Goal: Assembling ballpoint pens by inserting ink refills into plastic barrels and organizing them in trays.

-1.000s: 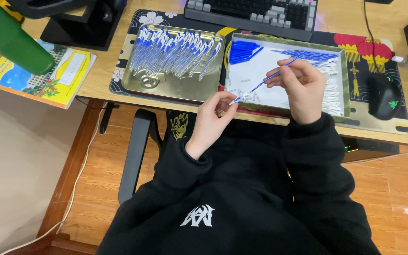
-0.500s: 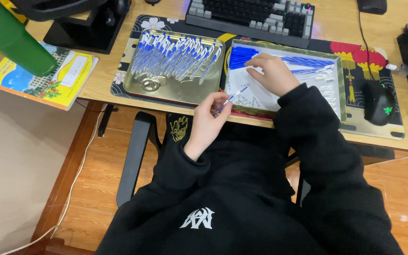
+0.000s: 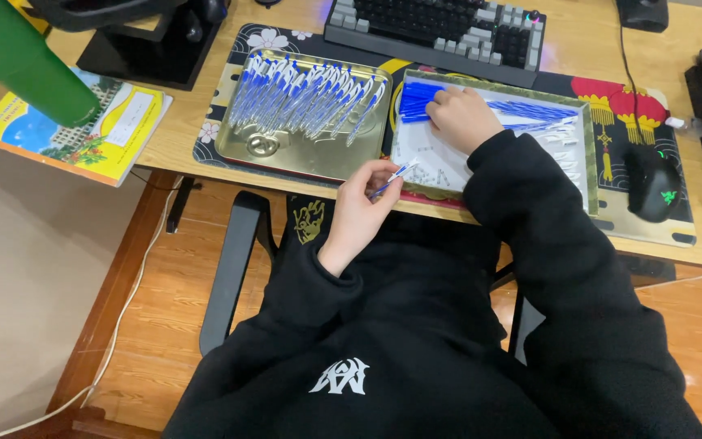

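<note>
Left hand [image 3: 365, 213] at near edge of surface [image 3: 197, 110], fingers pinched narrow on one pen piece [image 3: 393, 176], blue and white, tip angled up and right toward white tray [image 3: 580, 158]. Right hand [image 3: 462, 118] reaching into white tray, fingers curled down over blue refills [image 3: 418, 99] piled at tray's far left corner; grip hidden under knuckles, cannot tell whether one is picked up. More blue sticks fanned to right of that hand, small white parts along tray's right side. Gold tray [image 3: 302, 154] just left of white tray, holding rows of finished blue-and-white pens [image 3: 306, 93] leaning side by side. Keyboard [image 3: 436, 28] far, mouse [image 3: 653, 183] right, book [image 3: 75, 130] left.

Judged best practice for pickup in hand: take a single refill by one end, not a clump; lift clear before pulling near, so pile stays fanned. Keep held piece steady and open end facing right, ready to meet refill over white tray, so any drop lands inside.
</note>
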